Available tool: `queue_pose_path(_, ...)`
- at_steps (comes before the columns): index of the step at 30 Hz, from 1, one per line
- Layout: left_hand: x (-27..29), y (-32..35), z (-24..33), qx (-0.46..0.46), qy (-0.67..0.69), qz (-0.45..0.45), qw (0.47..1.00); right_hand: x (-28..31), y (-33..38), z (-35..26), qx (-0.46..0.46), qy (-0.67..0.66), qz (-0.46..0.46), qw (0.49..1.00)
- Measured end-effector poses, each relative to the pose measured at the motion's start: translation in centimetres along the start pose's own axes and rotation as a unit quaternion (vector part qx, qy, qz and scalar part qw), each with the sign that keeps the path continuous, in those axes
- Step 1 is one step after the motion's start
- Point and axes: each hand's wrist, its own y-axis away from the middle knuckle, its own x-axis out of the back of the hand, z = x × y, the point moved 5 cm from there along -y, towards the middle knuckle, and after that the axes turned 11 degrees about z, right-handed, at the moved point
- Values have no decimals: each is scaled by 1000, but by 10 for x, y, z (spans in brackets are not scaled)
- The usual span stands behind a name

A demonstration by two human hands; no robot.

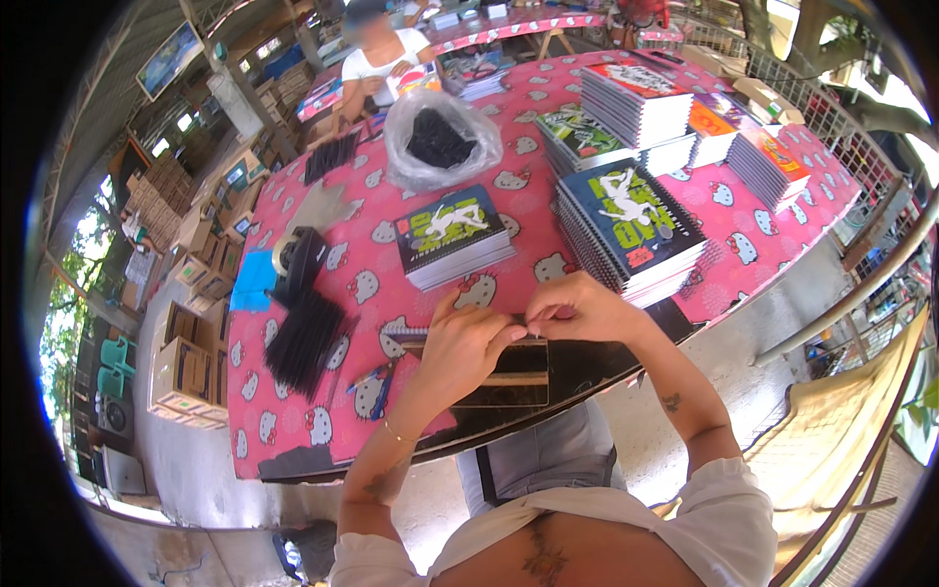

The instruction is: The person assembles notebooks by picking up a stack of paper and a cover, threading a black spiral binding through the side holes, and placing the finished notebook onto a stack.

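Observation:
At the near table edge my left hand [466, 342] is closed on a notebook [403, 334] lying low in front of me, its bound edge showing beside the fingers. My right hand [583, 307] pinches at the same edge, fingertips almost touching the left thumb; the small dark piece between them is too small to make out. Beyond my hands sits a stack of dark-covered spiral notebooks [453, 235]. A taller stack of spiral notebooks [631, 223] stands right of it. Left of my hands lies a bundle of black binding coils [306, 344].
A tape dispenser [298, 256], a blue sheet [254, 281] and pens [372, 380] lie on the left. A clear plastic bag [396, 137] with black contents stands farther back. More notebook stacks [641, 93] fill the back right. Across the table a person [386, 54] holds a colourful notebook.

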Motion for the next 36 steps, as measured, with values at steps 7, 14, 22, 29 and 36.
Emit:
queue_pose_path(7,11,7,14,-15,-36,8,999,-24,3,-12,109,192,186,957)
queue_pose_path(14,79,-25,-5,-6,23,67,997,28,36,-73,137,235,314,910)
queue_pose_path(22,-15,-133,46,-263,183,199,926,191,120,32,-59,234,406,881)
queue_pose_path(29,-109,-128,21,-221,249,-13,943,182,112,21,-128,230,378,888)
queue_pose_path(36,-93,-125,26,-218,229,16,948,193,123,32,-121,198,407,884)
